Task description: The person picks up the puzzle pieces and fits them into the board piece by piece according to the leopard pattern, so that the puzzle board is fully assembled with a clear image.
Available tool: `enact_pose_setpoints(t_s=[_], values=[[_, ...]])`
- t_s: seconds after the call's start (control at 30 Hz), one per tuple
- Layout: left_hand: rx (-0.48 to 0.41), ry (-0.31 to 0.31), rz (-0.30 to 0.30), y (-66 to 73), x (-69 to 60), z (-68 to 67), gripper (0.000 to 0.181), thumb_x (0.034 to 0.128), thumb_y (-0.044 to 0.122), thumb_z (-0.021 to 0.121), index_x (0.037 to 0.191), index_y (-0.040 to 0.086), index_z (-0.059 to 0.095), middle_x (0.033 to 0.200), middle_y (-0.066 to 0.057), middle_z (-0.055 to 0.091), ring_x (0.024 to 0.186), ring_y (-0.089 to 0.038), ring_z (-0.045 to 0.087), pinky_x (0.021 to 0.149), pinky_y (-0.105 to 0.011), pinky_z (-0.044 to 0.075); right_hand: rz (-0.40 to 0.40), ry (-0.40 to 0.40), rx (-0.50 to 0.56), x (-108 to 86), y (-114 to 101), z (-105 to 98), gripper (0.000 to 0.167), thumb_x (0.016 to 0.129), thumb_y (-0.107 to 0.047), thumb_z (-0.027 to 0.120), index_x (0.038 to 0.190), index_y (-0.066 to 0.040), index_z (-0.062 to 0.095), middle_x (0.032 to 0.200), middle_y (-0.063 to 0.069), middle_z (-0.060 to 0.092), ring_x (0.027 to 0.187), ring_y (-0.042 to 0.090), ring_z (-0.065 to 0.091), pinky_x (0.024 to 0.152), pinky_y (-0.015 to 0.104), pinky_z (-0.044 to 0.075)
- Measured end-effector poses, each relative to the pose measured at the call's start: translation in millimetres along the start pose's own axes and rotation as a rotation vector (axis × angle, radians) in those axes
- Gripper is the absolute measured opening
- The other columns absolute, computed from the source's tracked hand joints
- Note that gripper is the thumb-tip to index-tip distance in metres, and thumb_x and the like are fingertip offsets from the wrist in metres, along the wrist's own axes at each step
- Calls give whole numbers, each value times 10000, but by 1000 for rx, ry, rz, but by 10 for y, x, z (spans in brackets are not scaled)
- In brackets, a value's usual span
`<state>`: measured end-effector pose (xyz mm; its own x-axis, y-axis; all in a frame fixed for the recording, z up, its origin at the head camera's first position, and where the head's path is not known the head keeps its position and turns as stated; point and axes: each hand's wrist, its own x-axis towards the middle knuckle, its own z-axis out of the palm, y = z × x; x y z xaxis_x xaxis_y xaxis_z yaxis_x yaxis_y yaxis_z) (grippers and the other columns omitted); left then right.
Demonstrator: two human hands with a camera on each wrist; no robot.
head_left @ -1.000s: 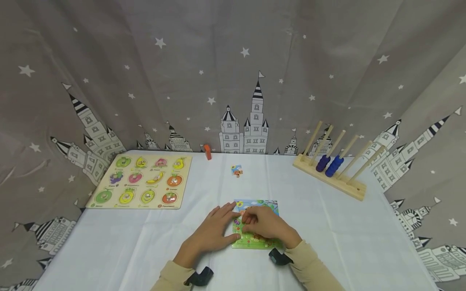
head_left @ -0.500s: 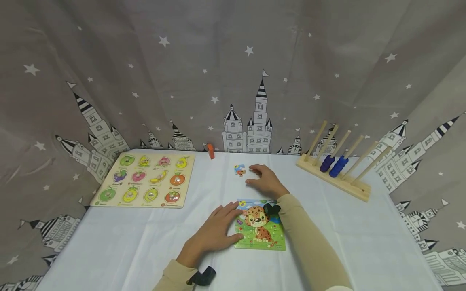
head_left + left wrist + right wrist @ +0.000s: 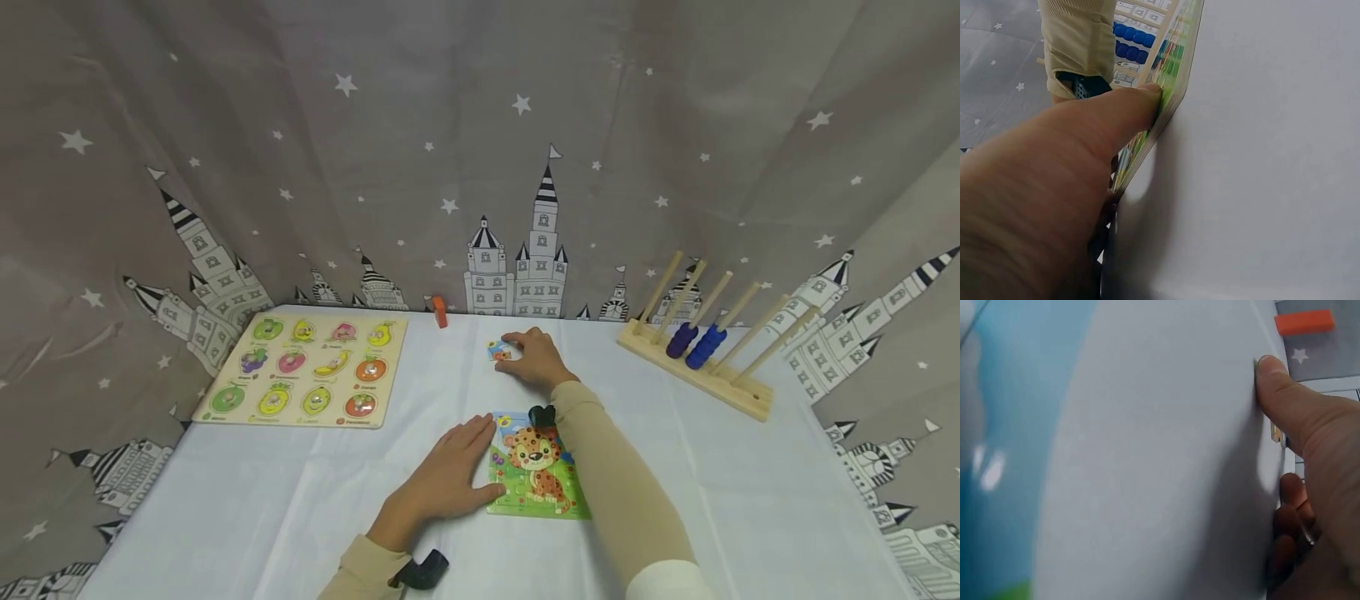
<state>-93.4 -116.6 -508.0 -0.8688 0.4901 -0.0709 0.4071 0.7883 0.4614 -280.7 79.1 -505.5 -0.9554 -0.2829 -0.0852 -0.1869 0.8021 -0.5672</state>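
A jigsaw puzzle with a spotted leopard cub on green grass lies on the white table. My left hand rests at its left side, fingers extended and the thumb touching its edge, as the left wrist view also shows. Farther back lies a small blue and orange jigsaw piece. Around its right side is my right hand, thumb and forefinger apart at the piece's near and far edges. In the right wrist view a bit of the jigsaw piece shows between thumb and fingers. Whether the fingertips touch it is unclear.
A wooden fruit peg board lies at the left. At the right stands a wooden stacking rack with blue and purple beads on its pegs. A small orange block is at the table's back edge, before a grey castle-print curtain.
My right hand has left the leopard puzzle and reached back to the small jigsaw piece, closing in around it. The left hand stays on the puzzle's left side.
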Motion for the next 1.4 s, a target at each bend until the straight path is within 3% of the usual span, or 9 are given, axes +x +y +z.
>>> enact_pose_setpoints(t_s=[0.1, 0.17, 0.33, 0.43, 0.63, 0.8, 0.9, 1.1, 1.4], values=[[12, -9, -3, 6, -2, 2, 961, 890, 603, 640, 1620, 95, 277, 1707, -53, 247, 1585, -251, 225, 1290, -449, 231, 25, 36, 26, -2, -14, 8, 586, 838, -454, 819, 1324, -178, 643, 1263, 134, 568, 1167, 306, 524, 1050, 466, 484], [15, -4, 1, 4, -7, -3, 964, 887, 601, 647, 1617, 86, 283, 1704, -61, 256, 1581, -258, 236, 1287, -454, 238, 55, 58, 104, -21, -39, 1, 513, 844, -402, 826, 1245, -139, 644, 1200, 128, 594, 1109, 301, 552, 998, 453, 502], [2, 3, -3, 7, -7, -14, 967, 882, 589, 664, 1614, 80, 290, 1699, -66, 268, 1579, -266, 242, 1284, -465, 241, 128, 130, 321, -119, -75, -57, 243, 955, -269, 714, 1132, -109, 666, 1046, 90, 665, 973, 247, 642, 850, 394, 526], [-2, -4, -13, 4, -13, -19, 963, 888, 600, 655, 1618, 93, 283, 1703, -52, 258, 1584, -255, 228, 1287, -460, 237, 118, 113, 365, -248, -64, -102, 180, 985, -253, 672, 1124, -140, 684, 1035, 60, 687, 935, 214, 662, 822, 365, 526], [-4, 0, -6, -23, -44, 0, 967, 884, 594, 664, 1612, 75, 294, 1699, -72, 267, 1579, -272, 239, 1281, -477, 245, -32, -82, 321, -761, -40, -140, 175, 981, -225, 686, 1144, -176, 725, 1046, 39, 721, 876, 140, 689, 797, 342, 575], [5, 9, 2, -56, -37, -21, 966, 886, 594, 661, 1615, 80, 288, 1702, -66, 259, 1581, -261, 234, 1281, -471, 247, -70, -98, 261, -1079, -107, -58, 126, 953, -215, 723, 1069, -177, 749, 941, -2, 717, 763, 76, 657, 718, 286, 563], [3, 18, 4, -72, -47, -40, 965, 883, 586, 668, 1611, 75, 295, 1698, -71, 268, 1579, -264, 241, 1278, -477, 255, -64, -72, 235, -1131, -174, -21, 112, 944, -204, 734, 1047, -163, 753, 896, -11, 709, 708, 66, 634, 675, 264, 546], [-2, 9, -4, -88, -58, -3, 961, 891, 592, 659, 1617, 84, 284, 1703, -63, 257, 1583, -257, 227, 1280, -479, 249, -25, -110, 271, -1165, -202, -14, 108, 950, -189, 728, 1046, -143, 748, 858, -5, 680, 670, 88, 633, 624, 262, 531], [-19, 2, -4, -58, -70, -20, 956, 883, 576, 677, 1614, 91, 296, 1697, -64, 274, 1577, -270, 246, 1275, -489, 257, -89, -90, 160, -1240, -221, 62, 137, 933, -186, 753, 1053, -121, 756, 872, -24, 671, 690, 95, 568, 604, 240, 502]])
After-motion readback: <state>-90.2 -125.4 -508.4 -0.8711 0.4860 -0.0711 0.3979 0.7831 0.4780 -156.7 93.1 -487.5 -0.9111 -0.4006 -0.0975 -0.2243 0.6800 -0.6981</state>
